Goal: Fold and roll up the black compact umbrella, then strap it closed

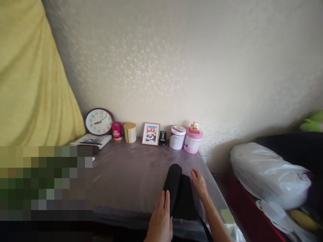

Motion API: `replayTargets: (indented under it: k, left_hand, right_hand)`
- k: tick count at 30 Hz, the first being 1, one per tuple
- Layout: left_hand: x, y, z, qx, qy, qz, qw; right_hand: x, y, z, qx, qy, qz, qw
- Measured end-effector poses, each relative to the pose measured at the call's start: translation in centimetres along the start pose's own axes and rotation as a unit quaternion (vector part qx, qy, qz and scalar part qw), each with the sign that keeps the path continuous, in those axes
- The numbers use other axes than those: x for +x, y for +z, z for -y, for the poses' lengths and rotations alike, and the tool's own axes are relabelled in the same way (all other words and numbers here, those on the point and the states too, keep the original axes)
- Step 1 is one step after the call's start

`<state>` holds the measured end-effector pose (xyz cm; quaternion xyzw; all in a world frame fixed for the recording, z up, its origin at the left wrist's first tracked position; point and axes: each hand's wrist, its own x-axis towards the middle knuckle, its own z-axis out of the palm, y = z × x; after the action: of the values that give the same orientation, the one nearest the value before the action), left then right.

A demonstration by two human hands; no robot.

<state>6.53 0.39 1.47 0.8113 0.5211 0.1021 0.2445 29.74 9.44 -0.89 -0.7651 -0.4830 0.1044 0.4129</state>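
Observation:
A black sheet of material, partly rolled up, lies near the front right of the table. Its thick roll [173, 185] slants away from me, and a flat black flap [186, 198] extends to the right of it. My left hand [160, 213] rests along the roll's left side near its close end, fingers stretched out on it and the thumb low beside it. My right hand [199, 183] is just beyond the flap's right edge, fingers loosely extended with nothing visible in them. A dark strap-like strip [205, 228] hangs from the flap toward me, below the right wrist.
Along the wall stand a clock [99, 121], a magenta tin [116, 131], a yellow-lidded can [130, 133], a panda picture frame [150, 133], a white tub [177, 137] and a pink tub [193, 141] topped by a figurine. White plastic bags [270, 174] lie right of the table [126, 181].

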Motion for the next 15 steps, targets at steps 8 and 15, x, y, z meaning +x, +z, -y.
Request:
replayTargets:
  k: [8, 15]
  left_hand:
    - [-0.3, 0.4, 0.7, -0.012, 0.012, -0.03, 0.999]
    - [-0.1, 0.4, 0.9, -0.004, 0.016, -0.033, 0.999]
  right_hand:
    - [-4.5, -2.8, -0.8, 0.173, 0.109, 0.104, 0.973]
    - [-6.0, -2.9, 0.5, 0.161, 0.114, 0.139, 0.971]
